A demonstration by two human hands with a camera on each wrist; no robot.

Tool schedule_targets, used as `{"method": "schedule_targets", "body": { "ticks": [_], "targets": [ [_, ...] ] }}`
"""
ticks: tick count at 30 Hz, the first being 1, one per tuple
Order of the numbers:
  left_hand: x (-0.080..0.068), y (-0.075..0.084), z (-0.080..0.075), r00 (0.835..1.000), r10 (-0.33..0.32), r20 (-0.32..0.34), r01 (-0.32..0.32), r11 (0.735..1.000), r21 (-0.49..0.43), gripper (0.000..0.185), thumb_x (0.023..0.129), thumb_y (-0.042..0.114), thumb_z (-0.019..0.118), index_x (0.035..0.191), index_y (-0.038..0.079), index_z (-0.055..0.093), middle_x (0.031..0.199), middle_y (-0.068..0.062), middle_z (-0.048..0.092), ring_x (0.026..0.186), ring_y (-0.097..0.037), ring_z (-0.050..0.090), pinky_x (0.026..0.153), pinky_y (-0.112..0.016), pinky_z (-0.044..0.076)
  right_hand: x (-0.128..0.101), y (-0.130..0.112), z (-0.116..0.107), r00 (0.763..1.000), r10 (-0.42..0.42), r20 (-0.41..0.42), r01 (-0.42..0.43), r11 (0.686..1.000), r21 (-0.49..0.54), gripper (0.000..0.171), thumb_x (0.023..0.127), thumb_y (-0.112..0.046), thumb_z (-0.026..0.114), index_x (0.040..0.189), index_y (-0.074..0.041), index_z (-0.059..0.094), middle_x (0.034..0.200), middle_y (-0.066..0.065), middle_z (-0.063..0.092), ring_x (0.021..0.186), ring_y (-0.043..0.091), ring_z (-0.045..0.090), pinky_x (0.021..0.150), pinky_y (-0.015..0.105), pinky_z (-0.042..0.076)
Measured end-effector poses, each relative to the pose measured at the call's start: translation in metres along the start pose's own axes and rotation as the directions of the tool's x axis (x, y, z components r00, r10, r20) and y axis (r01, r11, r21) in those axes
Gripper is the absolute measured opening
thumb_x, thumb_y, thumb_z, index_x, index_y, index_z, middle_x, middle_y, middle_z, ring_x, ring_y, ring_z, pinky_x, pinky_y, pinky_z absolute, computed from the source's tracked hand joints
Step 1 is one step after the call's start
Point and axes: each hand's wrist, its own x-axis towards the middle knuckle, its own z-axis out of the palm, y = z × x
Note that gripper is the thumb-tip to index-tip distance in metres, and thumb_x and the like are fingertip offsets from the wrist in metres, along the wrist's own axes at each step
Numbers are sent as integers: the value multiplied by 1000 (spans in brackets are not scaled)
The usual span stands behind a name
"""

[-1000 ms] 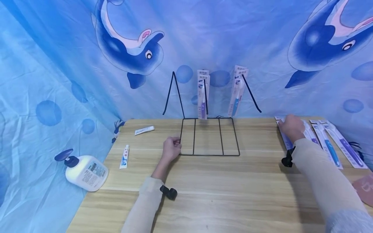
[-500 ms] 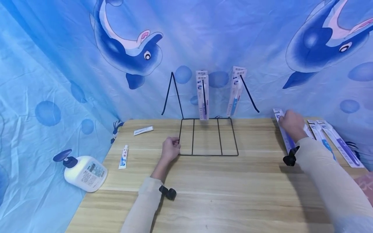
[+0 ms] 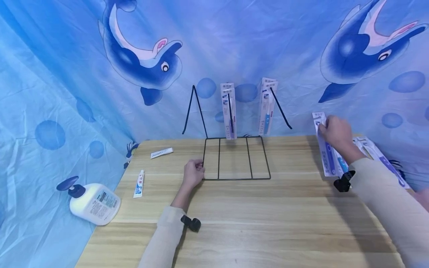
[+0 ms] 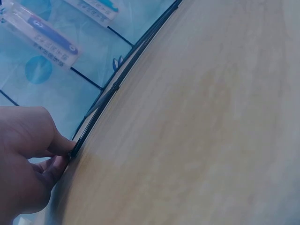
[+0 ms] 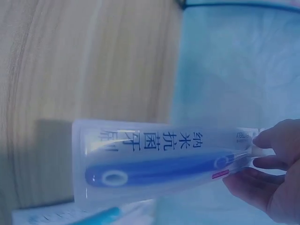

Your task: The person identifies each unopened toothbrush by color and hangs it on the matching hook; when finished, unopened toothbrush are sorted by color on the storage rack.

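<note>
My left hand (image 3: 193,174) pinches the left side bar of a black wire display rack (image 3: 218,163) whose base lies on the table. In the left wrist view, thumb and finger of that hand (image 4: 33,154) close on the dark wire. Packaged toothbrushes hang on two of the rack's hooks: a purple pair (image 3: 229,115) in the middle and a blue pair (image 3: 267,111) on the right. The left hook carries nothing. At the far right my right hand (image 3: 338,136) grips a packaged purple toothbrush (image 5: 159,164) near its upper end, the pack tilted up off the table.
More packaged toothbrushes (image 3: 382,158) lie on the table's right side, partly behind the right arm. To the left are a toothpaste tube (image 3: 139,184), a small white tube or box (image 3: 162,153) and a white pump bottle (image 3: 95,204). A blue dolphin curtain (image 3: 248,44) hangs behind.
My right hand has raised the top of the purple toothbrush pack from the table. My left hand keeps its hold on the rack. The view has shifted slightly.
</note>
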Motion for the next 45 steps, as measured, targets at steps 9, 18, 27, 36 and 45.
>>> {"method": "schedule_targets", "body": {
  "ticks": [9,18,27,36,45],
  "targets": [
    [0,-5,-5,1000,-11,-5,11,1000,1,34,84,-11,64,118,-13,64,98,-19,64,90,-29,63,82,-35,58,-21,-51,-38,980,-138,-143,142,990,20,29,97,-19,57,90,8,57,77,27,58,51,30,53,39,35,40],
    [-2,-6,-7,1000,-13,-6,13,1000,-5,34,83,-11,64,118,-13,64,98,-19,63,91,-30,63,83,-36,58,-61,-94,-69,928,-264,-264,282,959,29,27,95,-24,61,93,3,59,87,26,62,61,37,62,40,21,39],
    [-3,-6,-6,1000,-3,-5,3,1000,-13,35,82,-13,62,117,-13,65,96,-18,65,89,-29,63,81,-35,58,-97,-131,-94,864,-332,-379,385,920,72,27,91,-23,67,95,3,63,93,23,67,74,40,68,51,-3,30],
    [-1,-2,-4,1000,-8,1,8,1000,-4,35,83,-11,64,118,-13,64,97,-18,64,90,-29,63,82,-35,58,-124,-185,-90,701,-543,-463,629,776,41,14,84,-7,74,89,3,66,81,14,64,61,24,65,54,4,44],
    [-1,-2,-1,1000,5,5,-5,1000,-22,33,84,-12,64,116,-13,65,97,-19,64,90,-29,63,82,-35,58,-130,-221,-53,704,-590,-396,676,727,120,13,85,-10,73,86,-2,63,80,9,61,61,17,58,45,24,50]
  ]
}}
